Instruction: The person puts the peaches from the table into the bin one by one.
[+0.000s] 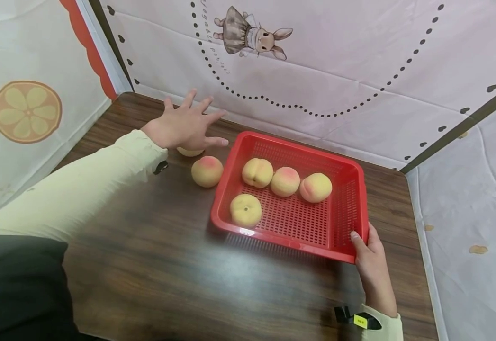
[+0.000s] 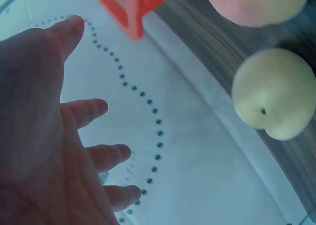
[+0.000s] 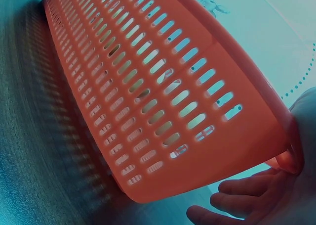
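Observation:
Fingers spread wide, my left hand point(image 1: 184, 124) hovers over the table's far left part and holds nothing. Just beneath it a peach point(image 1: 190, 152) is mostly hidden in the head view. Another peach point(image 1: 207, 171), with a pink top, sits beside the red plastic basket point(image 1: 288, 242). Both loose peaches show in the left wrist view, one whole peach point(image 2: 274, 94) and one cut off at the top. Several yellow-pink peaches lie inside the perforated basket. At its right end my right hand point(image 1: 372, 267) grips the rim, thumb on top and fingers outside.
The dark wooden table point(image 1: 154, 274) carries the basket and the peaches. White printed cloth point(image 1: 337, 57) walls it in at the back and on both sides. A rabbit picture point(image 1: 248, 35) decorates the back cloth.

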Demonstrator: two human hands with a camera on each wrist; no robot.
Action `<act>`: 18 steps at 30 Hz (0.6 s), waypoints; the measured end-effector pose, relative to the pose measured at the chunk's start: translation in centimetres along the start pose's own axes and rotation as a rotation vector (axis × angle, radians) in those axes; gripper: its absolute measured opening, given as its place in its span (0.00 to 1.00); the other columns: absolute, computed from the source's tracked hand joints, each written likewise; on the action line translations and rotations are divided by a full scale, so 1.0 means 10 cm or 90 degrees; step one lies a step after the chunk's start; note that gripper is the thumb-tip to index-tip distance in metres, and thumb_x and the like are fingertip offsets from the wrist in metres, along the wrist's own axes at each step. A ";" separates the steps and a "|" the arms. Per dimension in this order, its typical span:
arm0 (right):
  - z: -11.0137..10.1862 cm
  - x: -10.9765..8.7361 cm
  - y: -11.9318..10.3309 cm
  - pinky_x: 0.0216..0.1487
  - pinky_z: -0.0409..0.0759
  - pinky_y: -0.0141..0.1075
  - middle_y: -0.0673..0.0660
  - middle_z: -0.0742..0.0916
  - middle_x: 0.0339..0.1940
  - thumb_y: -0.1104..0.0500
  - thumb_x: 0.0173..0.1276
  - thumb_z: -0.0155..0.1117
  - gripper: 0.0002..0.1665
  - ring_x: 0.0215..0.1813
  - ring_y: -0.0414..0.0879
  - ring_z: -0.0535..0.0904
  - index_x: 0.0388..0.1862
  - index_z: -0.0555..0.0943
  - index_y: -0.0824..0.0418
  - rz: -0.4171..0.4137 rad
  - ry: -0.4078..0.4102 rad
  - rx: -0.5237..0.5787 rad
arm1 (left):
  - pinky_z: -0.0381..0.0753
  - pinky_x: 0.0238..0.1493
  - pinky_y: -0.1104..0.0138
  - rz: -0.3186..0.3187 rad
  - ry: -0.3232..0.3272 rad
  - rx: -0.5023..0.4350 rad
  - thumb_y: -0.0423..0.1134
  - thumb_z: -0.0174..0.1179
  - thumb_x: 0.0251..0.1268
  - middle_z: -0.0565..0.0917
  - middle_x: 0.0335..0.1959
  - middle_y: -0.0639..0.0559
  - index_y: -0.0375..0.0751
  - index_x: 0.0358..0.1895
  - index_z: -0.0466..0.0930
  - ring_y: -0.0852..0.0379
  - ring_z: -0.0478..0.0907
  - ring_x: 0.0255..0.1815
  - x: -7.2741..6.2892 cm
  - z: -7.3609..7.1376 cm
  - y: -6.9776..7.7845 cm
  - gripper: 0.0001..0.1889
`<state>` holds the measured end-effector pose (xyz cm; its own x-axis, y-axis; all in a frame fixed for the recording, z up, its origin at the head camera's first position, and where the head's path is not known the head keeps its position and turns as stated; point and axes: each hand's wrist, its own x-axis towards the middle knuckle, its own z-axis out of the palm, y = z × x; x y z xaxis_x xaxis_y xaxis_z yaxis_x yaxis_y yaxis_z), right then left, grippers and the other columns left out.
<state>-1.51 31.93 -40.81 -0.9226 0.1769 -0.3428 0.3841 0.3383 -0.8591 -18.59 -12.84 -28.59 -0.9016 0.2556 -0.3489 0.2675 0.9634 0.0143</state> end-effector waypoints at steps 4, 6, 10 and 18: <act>0.00 0.01 0.00 0.47 0.85 0.25 0.62 0.73 0.77 0.55 0.85 0.47 0.37 0.50 0.34 0.85 0.87 0.49 0.51 0.001 -0.002 0.002 | 0.33 0.68 0.17 -0.019 0.004 -0.015 0.80 0.40 0.68 0.32 0.87 0.39 0.60 0.86 0.38 0.26 0.21 0.85 0.06 0.01 -0.11 0.51; -0.01 0.01 0.01 0.47 0.85 0.26 0.63 0.73 0.77 0.55 0.85 0.46 0.37 0.49 0.33 0.85 0.87 0.48 0.51 0.004 -0.002 0.000 | 0.34 0.68 0.16 -0.025 0.005 -0.024 0.80 0.40 0.69 0.32 0.87 0.37 0.59 0.86 0.38 0.25 0.22 0.84 0.09 0.02 -0.17 0.50; -0.01 0.02 0.01 0.47 0.85 0.26 0.63 0.73 0.77 0.55 0.85 0.46 0.37 0.48 0.33 0.84 0.87 0.48 0.51 0.005 -0.001 -0.004 | 0.41 0.67 0.15 -0.037 -0.001 -0.036 0.78 0.39 0.71 0.31 0.87 0.35 0.58 0.86 0.37 0.22 0.25 0.84 0.14 0.05 -0.25 0.49; -0.01 0.02 0.01 0.47 0.85 0.26 0.63 0.74 0.76 0.56 0.86 0.45 0.36 0.48 0.32 0.84 0.87 0.49 0.52 -0.001 0.001 -0.002 | 0.52 0.65 0.17 -0.054 -0.010 -0.055 0.77 0.40 0.71 0.36 0.85 0.29 0.56 0.86 0.34 0.20 0.32 0.83 0.26 0.15 -0.34 0.50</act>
<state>-1.67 32.09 -40.98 -0.9229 0.1786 -0.3411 0.3832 0.3409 -0.8584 -21.34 -15.52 -30.95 -0.9141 0.1717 -0.3674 0.1589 0.9852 0.0651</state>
